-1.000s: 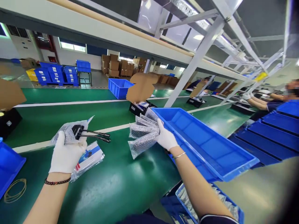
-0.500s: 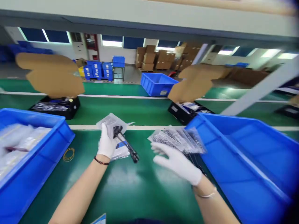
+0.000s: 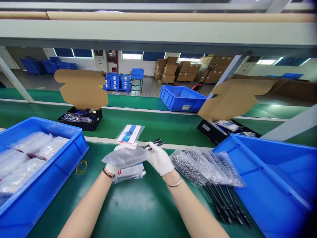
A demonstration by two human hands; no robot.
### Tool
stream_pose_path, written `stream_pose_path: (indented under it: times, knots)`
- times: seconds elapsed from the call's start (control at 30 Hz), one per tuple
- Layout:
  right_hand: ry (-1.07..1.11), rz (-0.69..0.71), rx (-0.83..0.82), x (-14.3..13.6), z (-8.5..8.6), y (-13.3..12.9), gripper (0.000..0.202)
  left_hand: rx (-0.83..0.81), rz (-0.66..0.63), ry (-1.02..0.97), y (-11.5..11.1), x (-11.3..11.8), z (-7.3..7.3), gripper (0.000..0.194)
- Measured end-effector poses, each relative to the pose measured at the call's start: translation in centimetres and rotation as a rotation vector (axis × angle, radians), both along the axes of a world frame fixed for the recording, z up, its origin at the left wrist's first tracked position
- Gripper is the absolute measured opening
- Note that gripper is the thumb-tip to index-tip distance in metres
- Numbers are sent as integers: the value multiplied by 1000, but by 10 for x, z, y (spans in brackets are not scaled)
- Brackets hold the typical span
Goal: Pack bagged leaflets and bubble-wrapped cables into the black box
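White-gloved, my left hand (image 3: 116,162) is closed around a clear plastic bag (image 3: 131,157) whose dark contents are blurred. My right hand (image 3: 159,160), also gloved, pinches the black rods (image 3: 157,142) sticking out past the bag's right end. Just beyond both hands lies a flat packet (image 3: 130,132) with a blue and white printed card. A second clear packet (image 3: 131,173) rests on the green surface below the held bag. To the right, several similar black rods (image 3: 220,201) lie side by side, their upper parts covered by clear bags (image 3: 205,165).
A blue bin (image 3: 56,172) with bagged goods stands at left, a larger blue bin (image 3: 267,185) at right. Yellow rubber bands (image 3: 81,168) lie by the left bin. Two open black boxes (image 3: 94,124) with brown lids and another blue bin (image 3: 183,99) stand farther back.
My right hand has moved left from beside the bagged rods onto the rods held in my left hand. The held bag now lies crosswise, and the view has shifted.
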State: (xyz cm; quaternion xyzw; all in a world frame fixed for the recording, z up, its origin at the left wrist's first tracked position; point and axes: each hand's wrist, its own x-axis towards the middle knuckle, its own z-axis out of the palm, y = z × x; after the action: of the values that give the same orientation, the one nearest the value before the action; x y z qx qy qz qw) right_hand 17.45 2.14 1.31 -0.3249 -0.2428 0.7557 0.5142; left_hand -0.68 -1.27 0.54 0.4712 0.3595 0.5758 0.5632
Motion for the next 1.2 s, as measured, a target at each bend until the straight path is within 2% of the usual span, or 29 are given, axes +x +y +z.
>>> stream_pose_path:
  times: [0.1, 0.2, 0.27, 0.33, 0.37, 0.4, 0.43, 0.53, 0.6, 0.67, 0.73, 0.77, 0.8, 0.83, 0.87, 0.93, 1.0, 1.1, 1.2]
  knots:
    - [-146, -91, 141, -2, -12, -3, 33, 165, -37, 122, 6, -7, 4, 28]
    - [-286, -78, 256, 2, -18, -8, 47, 367, -31, 299, 15, -10, -5, 29]
    - [-445, 2, 453, 4, -20, -14, 67, 464, 15, 397, 21, -8, -17, 26]
    - [-666, 110, 702, 4, -24, -21, 102, 475, 80, 508, 24, -3, -28, 24]
    - [-771, 135, 790, 3, -27, -23, 113, 469, 105, 580, 24, 1, -32, 22]
    - [-859, 141, 834, 1, -31, -25, 113, 457, 128, 667, 24, 6, -36, 20]
    - [-919, 143, 831, -1, -36, -26, 103, 440, 154, 758, 23, 10, -38, 17]
    - [-946, 111, 636, -1, -50, -19, 51, 388, 242, 935, 18, 21, -40, 17]
    - [-857, 74, 570, 8, -56, -8, 41, 366, 350, 1002, 14, 22, -38, 26]
    - [-695, -43, 562, 22, -59, 5, 38, 340, 499, 1056, 15, 18, -36, 39]
    - [-478, -150, 498, 37, -63, 18, 35, 252, 594, 1073, 23, 11, -36, 71]
    - [-364, -181, 421, 42, -67, 23, 36, 186, 577, 1042, 31, 9, -38, 87]
    - [-255, -190, 330, 47, -71, 28, 37, 114, 507, 966, 41, 6, -40, 96]
    - [-161, -180, 240, 50, -77, 32, 39, 49, 411, 865, 52, 5, -43, 93]
    - [-91, -161, 166, 52, -82, 35, 41, 3, 315, 760, 64, 5, -47, 80]
    - [-26, -119, 79, 55, -92, 38, 40, -22, 186, 593, 84, 7, -52, 41]
    - [10, -51, 46, 56, -97, 40, 39, 37, 163, 513, 94, 10, -52, 14]
    - [143, 87, 29, 59, -96, 41, 44, 177, 123, 446, 87, 12, -45, 17]
    - [209, 195, 65, 58, -91, 39, 45, 247, -46, 432, 67, 13, -36, 24]
